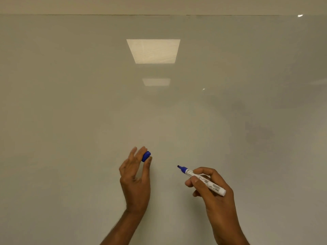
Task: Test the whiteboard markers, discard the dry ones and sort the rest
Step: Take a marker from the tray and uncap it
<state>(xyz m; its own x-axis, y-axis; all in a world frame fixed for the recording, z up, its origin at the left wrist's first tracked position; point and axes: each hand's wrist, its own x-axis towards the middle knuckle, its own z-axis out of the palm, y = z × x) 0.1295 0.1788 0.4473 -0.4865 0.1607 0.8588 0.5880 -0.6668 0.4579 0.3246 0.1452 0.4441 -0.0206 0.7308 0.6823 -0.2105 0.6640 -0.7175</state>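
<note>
A blue whiteboard marker [203,180] with a white barrel is uncapped, its dark blue tip pointing up and left toward the whiteboard [159,112]. My right hand [214,193] grips the barrel in a writing hold at the lower right. The tip is close to the board, and whether it touches I cannot tell. My left hand [136,177] pinches the marker's blue cap [146,156] between thumb and fingertips, a short way left of the tip. I see no ink marks on the board.
The glossy whiteboard fills nearly the whole view, its top edge [159,14] running across near the top. Reflections of ceiling lights [153,51] show on its upper middle. No other markers, tray or bin are in view.
</note>
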